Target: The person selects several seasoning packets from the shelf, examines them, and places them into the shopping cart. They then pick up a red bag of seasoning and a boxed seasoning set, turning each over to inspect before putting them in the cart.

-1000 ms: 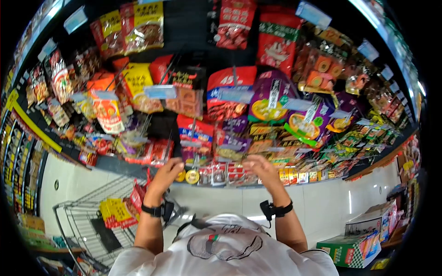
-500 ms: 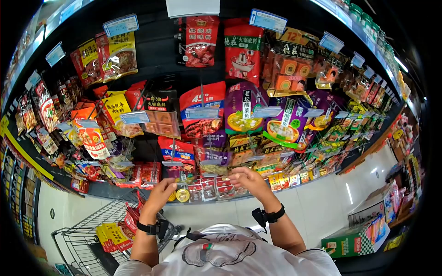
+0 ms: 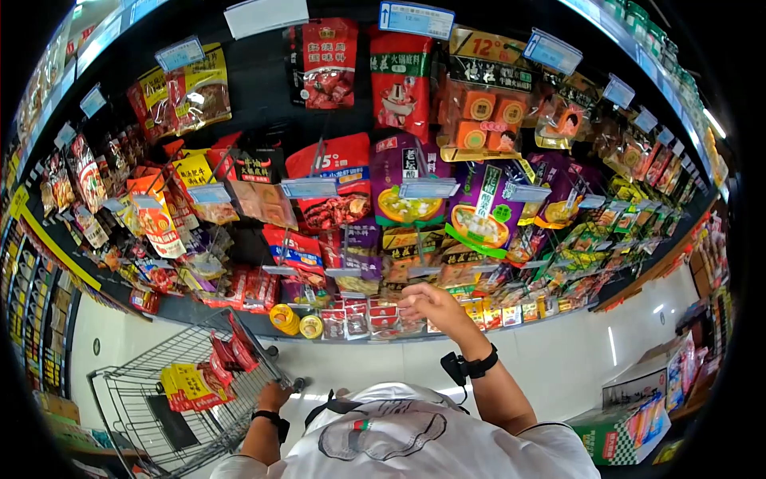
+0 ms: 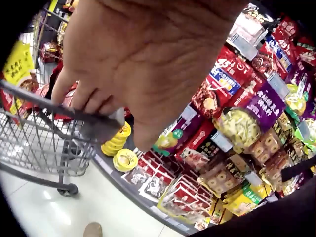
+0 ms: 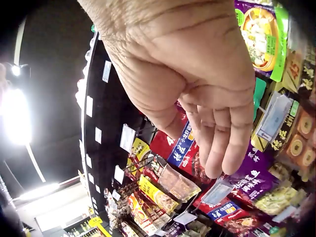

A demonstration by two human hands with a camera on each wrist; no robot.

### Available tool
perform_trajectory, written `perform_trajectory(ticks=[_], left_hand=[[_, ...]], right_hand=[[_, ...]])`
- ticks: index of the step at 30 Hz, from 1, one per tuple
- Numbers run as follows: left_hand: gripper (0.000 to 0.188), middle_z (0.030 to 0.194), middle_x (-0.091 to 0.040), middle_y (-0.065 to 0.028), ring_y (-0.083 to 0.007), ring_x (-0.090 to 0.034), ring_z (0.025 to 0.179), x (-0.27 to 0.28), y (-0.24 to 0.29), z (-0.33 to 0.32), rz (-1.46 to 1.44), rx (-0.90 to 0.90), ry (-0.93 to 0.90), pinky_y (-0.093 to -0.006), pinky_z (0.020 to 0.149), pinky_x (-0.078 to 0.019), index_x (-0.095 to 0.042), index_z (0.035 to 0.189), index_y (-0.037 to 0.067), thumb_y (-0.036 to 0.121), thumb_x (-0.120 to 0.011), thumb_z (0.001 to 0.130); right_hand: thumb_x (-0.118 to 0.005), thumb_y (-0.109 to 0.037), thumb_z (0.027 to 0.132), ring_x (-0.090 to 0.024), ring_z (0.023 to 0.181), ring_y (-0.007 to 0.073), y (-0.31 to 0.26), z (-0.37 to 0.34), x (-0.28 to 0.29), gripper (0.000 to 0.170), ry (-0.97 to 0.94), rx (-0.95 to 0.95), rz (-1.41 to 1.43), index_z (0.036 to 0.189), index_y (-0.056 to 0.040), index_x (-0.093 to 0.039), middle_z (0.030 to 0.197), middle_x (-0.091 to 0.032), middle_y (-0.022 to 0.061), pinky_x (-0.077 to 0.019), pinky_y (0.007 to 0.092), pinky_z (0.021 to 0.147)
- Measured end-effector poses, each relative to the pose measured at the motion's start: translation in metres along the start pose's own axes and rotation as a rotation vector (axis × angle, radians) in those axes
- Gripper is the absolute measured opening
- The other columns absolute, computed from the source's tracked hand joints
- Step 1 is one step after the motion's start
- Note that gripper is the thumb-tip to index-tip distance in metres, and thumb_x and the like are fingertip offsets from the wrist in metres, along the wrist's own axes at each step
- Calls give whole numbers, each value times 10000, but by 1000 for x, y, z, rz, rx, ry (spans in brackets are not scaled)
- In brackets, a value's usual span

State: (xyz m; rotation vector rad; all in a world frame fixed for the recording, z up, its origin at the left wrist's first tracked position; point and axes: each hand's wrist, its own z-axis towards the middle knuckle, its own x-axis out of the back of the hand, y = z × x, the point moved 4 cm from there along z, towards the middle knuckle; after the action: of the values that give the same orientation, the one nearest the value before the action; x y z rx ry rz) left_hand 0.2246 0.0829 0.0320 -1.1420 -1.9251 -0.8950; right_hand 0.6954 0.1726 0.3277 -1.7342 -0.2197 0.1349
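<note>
My left hand (image 3: 274, 397) is down at the near side of the wire shopping cart (image 3: 148, 375). In the left wrist view its fingers (image 4: 84, 96) curl over the cart's dark top rail (image 4: 37, 101) and grip it. Yellow and red seasoning packets (image 3: 191, 385) lie inside the cart. Raised before the shelf is my right hand (image 3: 435, 307), its fingers loosely bent and holding nothing. Behind it in the head view hang dark hotpot-base packets (image 3: 407, 247) and a purple pickled-fish seasoning packet (image 3: 361, 249).
Hanging seasoning pouches fill the shelf, among them a red 45-degree pouch (image 3: 329, 176) and purple fish pouches (image 3: 411, 180). Yellow round tubs (image 3: 310, 326) stand on the bottom ledge. Price tags (image 3: 309, 188) jut out on hooks. At right on the floor is a green carton (image 3: 614, 443).
My left hand has come down from before the shelf to the cart's rail and grips it. The right hand stays raised in front of the shelf. The head view has shifted rightward.
</note>
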Motion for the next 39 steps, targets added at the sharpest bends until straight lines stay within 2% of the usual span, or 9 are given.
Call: perform_trajectory(ticks=[3,8,11,14,20,23,24,33,39], left_hand=[[698,1161,-617,-225,-405,-610,1081,-16,6,-5,49,58,208,-480,949,-486,-589,1119,-9,567,-708,743],[653,1187,-664,-203,-382,-632,1111,-12,18,13,150,90,43,-507,929,-500,-639,1221,132,660,-554,845],[500,1120,-687,-191,-369,-668,1027,-35,16,22,135,131,193,-490,869,-533,-690,1122,115,529,-577,865],[453,1169,-652,-120,-330,-617,1117,-61,19,17,66,218,302,-529,900,-483,-639,1141,112,463,-611,855],[590,1306,-552,-151,-327,-503,1261,-67,51,-16,-9,285,269,-527,1066,-320,-508,1249,73,476,-655,843],[395,1084,-691,-166,-353,-647,1056,-69,65,-27,-52,229,266,-509,1020,-385,-641,1096,63,359,-643,834],[296,969,-717,-162,-357,-683,961,-74,69,-34,-47,189,448,-503,983,-420,-688,970,66,311,-639,812],[447,986,-653,-156,-346,-621,964,-140,91,-25,30,97,536,-527,926,-381,-560,1001,73,511,-551,909],[514,1106,-658,-175,-348,-617,1091,-141,115,-20,-16,102,280,-534,970,-396,-581,1105,54,525,-536,903]], right_hand=[[-513,-216,1006,-683,1015,235,-4,-15,19,355,-5,-33,-41,1262,29,-536,1133,-674,184,-548,331,840],[-523,-233,1007,-689,986,234,15,-37,61,345,-41,10,-3,1243,18,-547,1121,-683,180,-564,332,812],[-516,-142,992,-698,872,221,29,-48,84,320,0,18,-37,1265,25,-533,1087,-692,182,-580,332,770],[-499,-192,997,-690,906,223,37,-62,96,307,39,-67,-125,1216,4,-590,1086,-691,177,-558,331,786],[-500,-211,1014,-690,926,226,50,-68,104,330,-4,-179,-196,1242,14,-578,1085,-688,176,-555,319,791],[-504,-187,1001,-692,907,224,55,-64,101,327,-81,-156,-190,1247,17,-572,1070,-691,169,-557,318,783],[-506,-182,997,-693,903,224,55,-60,103,327,-94,-124,-187,1249,18,-569,1068,-692,168,-557,318,781],[-523,-245,1007,-679,989,206,56,-62,108,384,-142,-100,-91,1293,11,-531,1158,-675,158,-535,308,830],[-525,-262,1020,-678,991,221,16,-78,117,390,-84,-68,-96,1286,23,-524,1147,-673,164,-540,324,834]])
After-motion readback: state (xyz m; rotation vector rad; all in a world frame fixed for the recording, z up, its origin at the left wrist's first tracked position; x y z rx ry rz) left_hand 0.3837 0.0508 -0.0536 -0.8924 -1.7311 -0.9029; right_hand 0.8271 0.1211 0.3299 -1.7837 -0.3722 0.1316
